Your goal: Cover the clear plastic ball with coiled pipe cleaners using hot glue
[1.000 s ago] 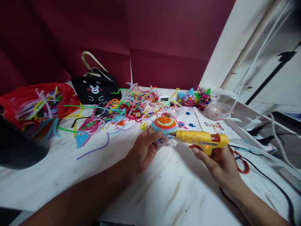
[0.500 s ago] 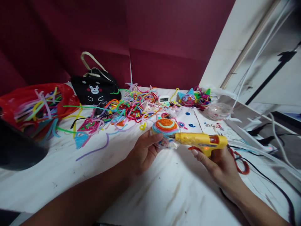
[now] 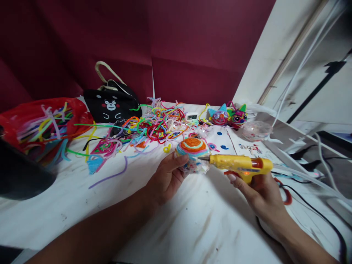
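Between the thumb and fingers of my left hand (image 3: 171,175) is a clear plastic ball (image 3: 194,152), its top wound with orange, white, pink and blue pipe cleaner. Colored bits show through its bare lower part. My right hand (image 3: 261,192) grips a yellow hot glue gun (image 3: 240,164), with a finger or thumb by the red trigger and a small orange light glowing on the body. The metal nozzle points left at the ball's near side, close to my left thumb; whether it touches cannot be made out. A black cord runs from behind my right hand.
Behind the ball lies a tangled heap of pipe cleaners (image 3: 162,123). A red bag (image 3: 79,113) of more stands left, beside a black bear bag (image 3: 110,104). Two decorated balls (image 3: 220,115) and a clear bowl-like shell (image 3: 256,131) sit back right. Red-handled scissors (image 3: 287,196) lie behind my right hand.
The glue gun and my right hand have shifted slightly to the right, drawing the nozzle back from my left thumb. My left hand and the ball have hardly moved.
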Tool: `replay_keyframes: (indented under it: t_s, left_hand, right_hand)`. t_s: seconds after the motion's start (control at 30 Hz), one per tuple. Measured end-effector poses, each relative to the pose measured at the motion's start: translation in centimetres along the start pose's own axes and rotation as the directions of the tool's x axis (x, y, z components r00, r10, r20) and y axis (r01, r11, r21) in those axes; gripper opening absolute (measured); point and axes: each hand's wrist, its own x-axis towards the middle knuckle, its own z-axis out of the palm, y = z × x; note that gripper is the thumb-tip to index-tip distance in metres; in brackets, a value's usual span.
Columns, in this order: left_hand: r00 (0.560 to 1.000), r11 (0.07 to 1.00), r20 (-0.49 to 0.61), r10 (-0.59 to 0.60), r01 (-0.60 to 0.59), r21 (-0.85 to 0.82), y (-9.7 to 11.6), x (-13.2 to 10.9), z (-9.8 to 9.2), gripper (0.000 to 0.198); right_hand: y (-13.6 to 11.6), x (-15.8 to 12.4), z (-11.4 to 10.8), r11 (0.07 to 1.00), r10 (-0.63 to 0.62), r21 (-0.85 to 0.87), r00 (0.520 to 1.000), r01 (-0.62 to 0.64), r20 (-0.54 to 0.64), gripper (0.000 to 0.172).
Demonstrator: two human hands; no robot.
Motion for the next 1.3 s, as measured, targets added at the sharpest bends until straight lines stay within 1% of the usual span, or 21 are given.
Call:
replay_keyframes:
  t_s: [0.13,0.23,0.3,0.4,0.47,0.6,0.7,0.8,0.9,1.03,1.13,1.23,1.3]
  left_hand:
    - [1.000,1.000,-0.020,0.003,-0.003,-0.005,0.20,-0.16,0.25,0.028]
    - [1.000,1.000,-0.014,0.009,-0.009,-0.005,0.27,-0.21,0.46,0.029]
    - [1.000,1.000,-0.012,0.009,-0.010,-0.010,0.26,-0.19,0.53,0.026]
    - [1.000,1.000,0.005,0.009,-0.009,0.000,0.21,-0.12,0.53,0.013]
    - [1.000,1.000,0.020,0.008,-0.008,0.012,0.17,-0.11,0.48,0.008]
    - [1.000,1.000,0.024,0.000,-0.001,0.027,0.11,-0.16,0.39,0.009]
    - [1.000,1.000,0.021,0.005,-0.006,0.028,0.09,-0.16,0.36,0.011]
    - [1.000,0.999,0.022,0.008,-0.009,0.042,0.11,-0.13,0.35,0.010]
    - [1.000,0.999,0.023,0.010,-0.011,0.048,0.15,-0.14,0.39,0.009]
    - [1.000,0.999,0.020,0.005,-0.005,0.032,0.09,-0.17,0.43,0.009]
    - [1.000,1.000,0.018,-0.007,0.007,0.029,-0.02,-0.14,0.31,0.010]
    - [0.999,0.999,0.024,-0.024,0.023,0.035,-0.13,-0.13,0.17,0.015]
    - [0.999,0.999,0.027,-0.021,0.020,0.036,-0.18,-0.16,0.14,0.025]
  right_hand:
    - [-0.23,0.15,0.14,0.999,0.030,0.025,0.999,-0.029,-0.038,0.035]
    - [-0.12,0.15,0.12,0.997,0.058,0.049,0.997,-0.056,-0.053,0.040]
    - [-0.02,0.11,0.10,0.997,0.066,0.052,0.997,-0.063,-0.042,0.039]
    - [-0.08,0.08,0.09,0.998,0.054,0.035,0.998,-0.053,-0.032,0.036]
    - [-0.29,0.08,0.11,0.999,0.041,0.019,0.999,-0.040,-0.031,0.034]
    - [-0.60,0.09,0.10,1.000,0.008,-0.019,1.000,-0.008,-0.017,0.029]
    - [-0.53,0.01,0.12,1.000,-0.007,0.007,1.000,0.007,-0.016,0.028]
    - [-0.47,-0.14,0.24,0.998,0.018,0.056,0.999,-0.015,-0.042,0.031]
    - [-0.61,-0.27,0.37,0.997,0.039,0.068,0.998,-0.035,-0.056,0.034]
    - [-0.78,-0.25,0.37,0.997,0.022,0.073,0.999,-0.019,-0.048,0.034]
    - [-0.65,-0.22,0.29,0.999,-0.008,0.035,1.000,0.008,-0.019,0.029]
    - [-0.36,-0.34,0.30,0.999,-0.027,0.018,1.000,0.027,0.000,0.029]
    - [-0.18,-0.48,0.38,0.999,-0.040,0.024,0.999,0.041,-0.021,0.030]
